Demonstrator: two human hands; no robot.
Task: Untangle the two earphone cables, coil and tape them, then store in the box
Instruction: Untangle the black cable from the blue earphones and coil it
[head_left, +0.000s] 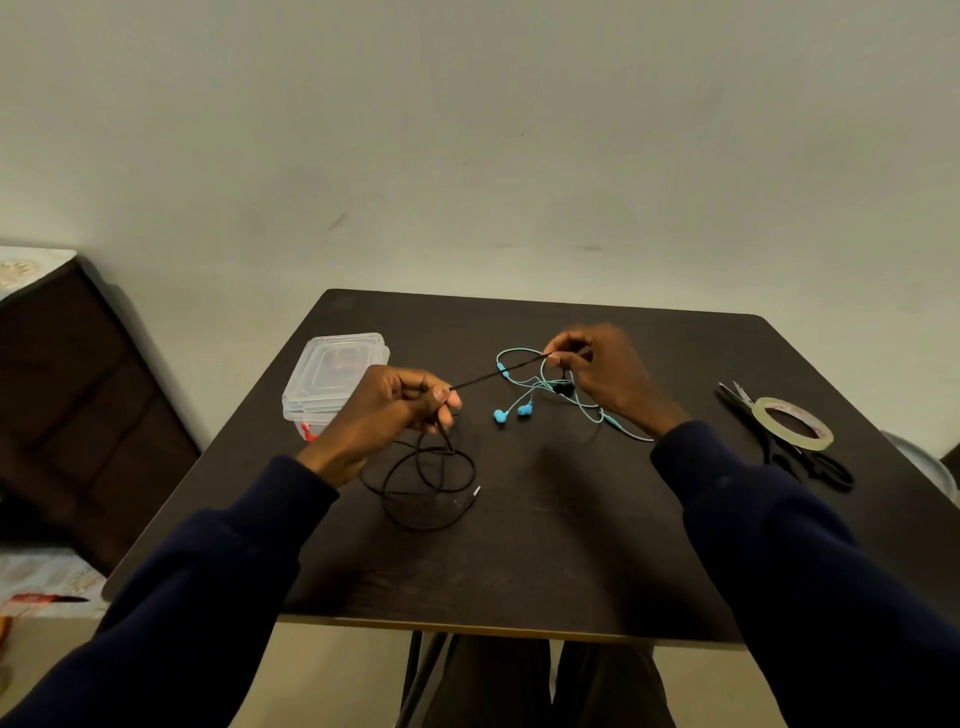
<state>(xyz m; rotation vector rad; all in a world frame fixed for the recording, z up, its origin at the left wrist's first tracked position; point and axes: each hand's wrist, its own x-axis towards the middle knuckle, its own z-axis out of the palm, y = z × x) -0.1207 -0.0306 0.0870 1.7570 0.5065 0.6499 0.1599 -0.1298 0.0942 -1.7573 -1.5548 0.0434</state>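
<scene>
Fingers of the left hand (395, 410) and right hand (597, 374) pinch a black earphone cable (436, 486), stretching one length taut between them above a dark table (545, 561). Below the left hand, the rest of that cable drops into loose loops on the tabletop, its plug lying at their right edge. A turquoise earphone cable (524, 384) sprawls under the right hand, its two earbuds lying between the hands. A clear plastic box (332, 382), lid on, sits behind the left hand. A tape roll (792, 423) rests on black scissors (779, 441) at the far right.
</scene>
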